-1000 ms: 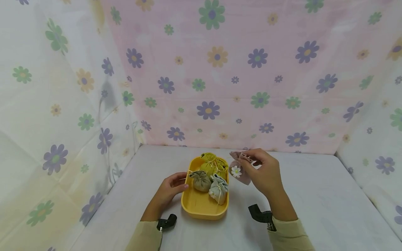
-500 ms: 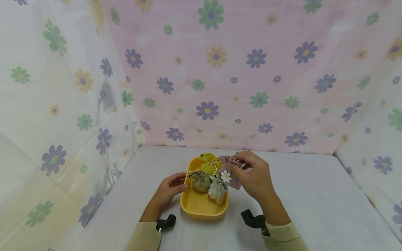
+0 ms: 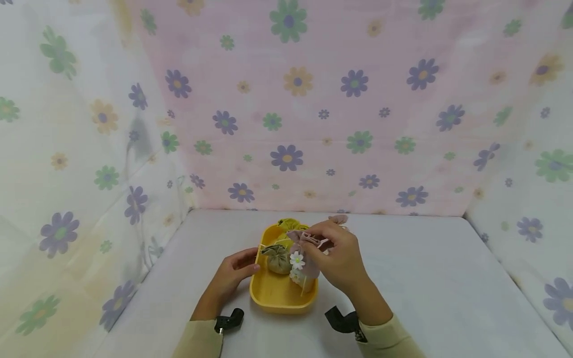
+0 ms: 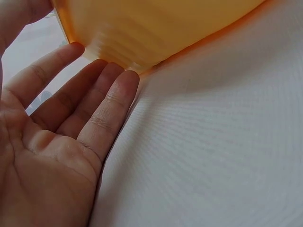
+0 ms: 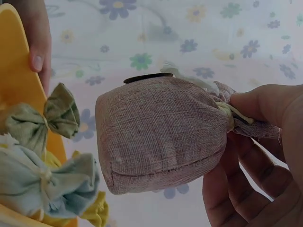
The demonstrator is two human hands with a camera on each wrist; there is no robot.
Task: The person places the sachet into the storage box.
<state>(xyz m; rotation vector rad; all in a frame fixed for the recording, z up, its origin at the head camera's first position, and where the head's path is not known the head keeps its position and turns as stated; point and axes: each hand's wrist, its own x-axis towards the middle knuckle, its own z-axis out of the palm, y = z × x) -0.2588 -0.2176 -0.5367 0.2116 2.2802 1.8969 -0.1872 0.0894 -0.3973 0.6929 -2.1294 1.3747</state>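
Note:
My right hand (image 3: 337, 253) pinches the gathered neck of a small dusty-pink drawstring pouch (image 5: 161, 132) with a white daisy (image 3: 297, 260). In the head view, the pouch hangs over the right side of a yellow tray (image 3: 279, 304). Inside the tray are an olive-brown pouch (image 3: 278, 261), a pale blue pouch (image 5: 52, 187) and mustard-yellow cloth (image 3: 288, 223). The pink pouch partly hides the blue one in the head view. At the tray's left side, my left hand (image 4: 71, 113) rests extended fingertips against the outer wall. Its thumb lies near the rim.
A white cloth covers the table (image 3: 425, 278). Beyond my right hand, a bit of pinkish cloth (image 3: 338, 219) shows, mostly hidden. Flower-printed curtains (image 3: 286, 99) stand behind and at both sides.
My right hand has carried the pink pouch leftward from beside the tray to over its right side. My left hand keeps its place at the tray. The head view has shifted slightly.

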